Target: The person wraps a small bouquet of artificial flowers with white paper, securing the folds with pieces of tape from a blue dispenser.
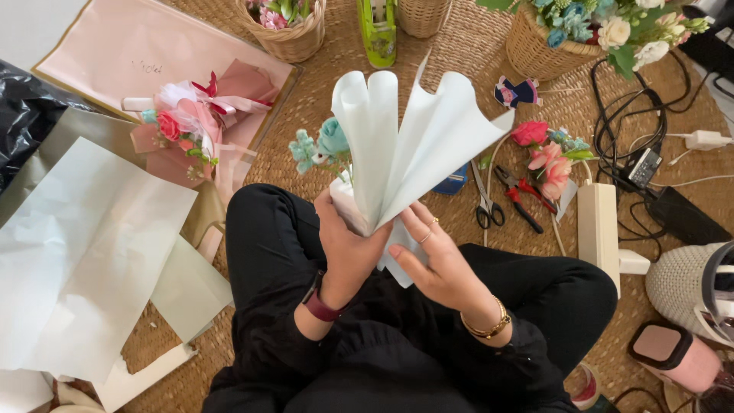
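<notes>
My left hand [345,246] grips the gathered base of a small bouquet: folded pale green wrapping paper [405,141] fanned upward, with teal and mint artificial flowers [319,145] poking out on its left side. My right hand [434,256], wearing a ring and gold bracelets, pinches the lower right fold of the same paper. Both hands sit above my lap, between my black-clad crossed legs [264,237]. The flower stems are hidden inside the paper and my left palm.
A finished pink bouquet [191,126] lies on pink paper at left. Pale paper sheets [84,252] lie at lower left. Scissors [485,203], red pliers [524,195], loose pink flowers [547,157], wicker baskets [539,46], a green tape dispenser [378,30] and cables [634,130] surround me on the woven mat.
</notes>
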